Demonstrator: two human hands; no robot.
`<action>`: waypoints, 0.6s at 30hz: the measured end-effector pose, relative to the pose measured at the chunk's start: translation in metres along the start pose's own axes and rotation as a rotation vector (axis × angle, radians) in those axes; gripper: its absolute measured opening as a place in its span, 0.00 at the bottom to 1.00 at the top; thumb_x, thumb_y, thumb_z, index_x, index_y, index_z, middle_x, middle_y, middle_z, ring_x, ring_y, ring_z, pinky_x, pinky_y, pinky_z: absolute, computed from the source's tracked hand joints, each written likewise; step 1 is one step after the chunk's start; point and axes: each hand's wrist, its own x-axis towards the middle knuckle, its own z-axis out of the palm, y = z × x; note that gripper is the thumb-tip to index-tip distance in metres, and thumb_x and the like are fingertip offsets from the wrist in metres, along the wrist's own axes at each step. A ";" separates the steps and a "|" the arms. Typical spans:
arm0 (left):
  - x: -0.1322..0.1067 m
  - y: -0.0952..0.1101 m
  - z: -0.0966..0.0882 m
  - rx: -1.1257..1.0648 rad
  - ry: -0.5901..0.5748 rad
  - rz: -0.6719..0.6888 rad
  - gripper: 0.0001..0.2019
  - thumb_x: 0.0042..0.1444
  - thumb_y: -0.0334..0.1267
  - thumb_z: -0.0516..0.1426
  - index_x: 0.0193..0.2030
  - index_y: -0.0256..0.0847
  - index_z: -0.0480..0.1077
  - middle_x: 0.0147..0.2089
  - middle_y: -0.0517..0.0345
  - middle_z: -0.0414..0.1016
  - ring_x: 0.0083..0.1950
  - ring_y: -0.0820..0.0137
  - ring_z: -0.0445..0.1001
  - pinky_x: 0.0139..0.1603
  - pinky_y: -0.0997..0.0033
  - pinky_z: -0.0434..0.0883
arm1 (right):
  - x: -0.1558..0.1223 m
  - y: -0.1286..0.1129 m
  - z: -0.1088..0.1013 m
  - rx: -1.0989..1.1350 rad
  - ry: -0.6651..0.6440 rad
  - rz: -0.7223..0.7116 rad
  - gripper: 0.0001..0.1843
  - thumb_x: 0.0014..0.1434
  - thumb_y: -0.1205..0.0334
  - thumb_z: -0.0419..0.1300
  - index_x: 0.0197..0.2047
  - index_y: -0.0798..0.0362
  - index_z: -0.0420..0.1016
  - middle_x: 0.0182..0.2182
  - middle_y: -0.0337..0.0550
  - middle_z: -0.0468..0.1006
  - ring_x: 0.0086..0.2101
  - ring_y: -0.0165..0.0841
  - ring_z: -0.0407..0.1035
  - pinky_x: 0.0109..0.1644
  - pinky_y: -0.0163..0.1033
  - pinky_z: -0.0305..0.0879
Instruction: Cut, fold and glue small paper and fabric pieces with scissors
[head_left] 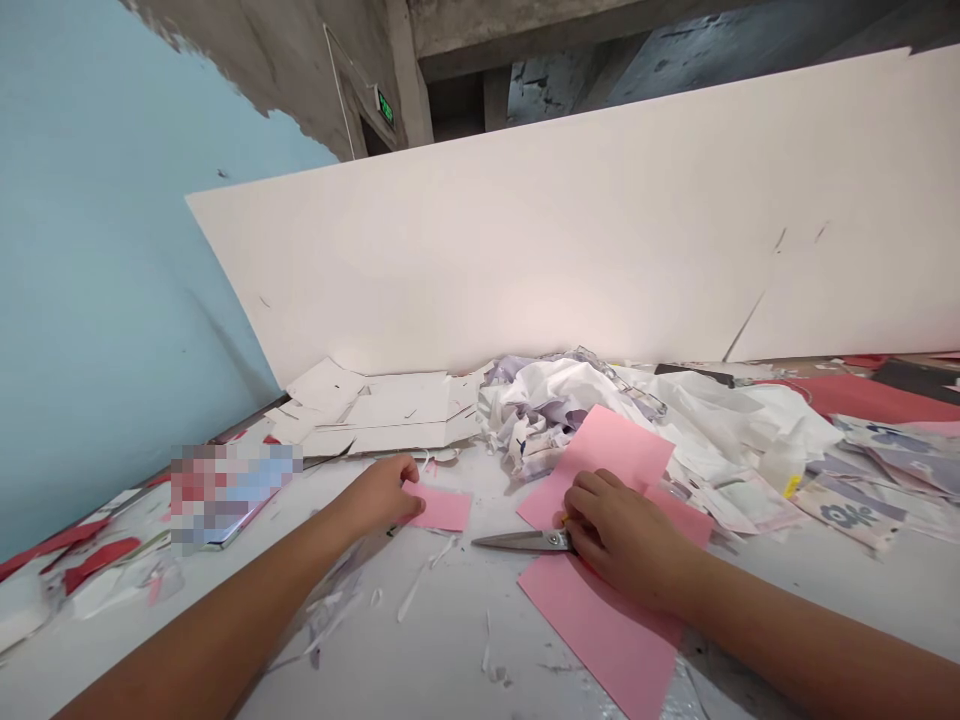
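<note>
Pinched in the fingers of my left hand is the left end of a small pink paper piece, which lies low over the white tabletop. My right hand is closed around the handles of a pair of scissors. Their blades look closed and point left, toward the small piece but apart from it. Larger pink paper sheets lie beneath and around my right hand, partly covered by it. Most of the scissor handles are hidden by my fingers.
A crumpled heap of white and lilac paper sits behind the pink sheets. Flat white card pieces lie at the back left, near a blurred phone-like object. Red scraps are at far left. A white board stands behind.
</note>
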 end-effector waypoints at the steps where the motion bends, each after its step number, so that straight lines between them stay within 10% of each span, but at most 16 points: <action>1: 0.001 0.001 0.001 0.003 -0.001 -0.009 0.12 0.35 0.36 0.56 0.30 0.43 0.59 0.22 0.66 0.61 0.20 0.74 0.60 0.19 0.76 0.52 | 0.000 0.000 0.000 -0.001 0.001 -0.004 0.11 0.56 0.66 0.46 0.26 0.52 0.66 0.27 0.44 0.67 0.31 0.34 0.60 0.29 0.36 0.55; 14: -0.024 0.037 -0.026 -0.159 -0.082 0.162 0.09 0.43 0.45 0.55 0.29 0.43 0.66 0.24 0.65 0.61 0.25 0.73 0.60 0.25 0.77 0.53 | 0.000 0.003 0.003 -0.018 0.038 -0.002 0.12 0.55 0.65 0.47 0.22 0.52 0.63 0.25 0.43 0.67 0.30 0.34 0.61 0.28 0.37 0.55; 18: -0.045 0.058 -0.018 -0.471 -0.122 0.261 0.11 0.43 0.44 0.59 0.30 0.42 0.64 0.23 0.66 0.62 0.27 0.75 0.61 0.27 0.78 0.55 | -0.004 -0.002 -0.004 0.327 0.137 0.052 0.06 0.54 0.61 0.50 0.34 0.50 0.67 0.37 0.44 0.70 0.39 0.38 0.63 0.38 0.42 0.59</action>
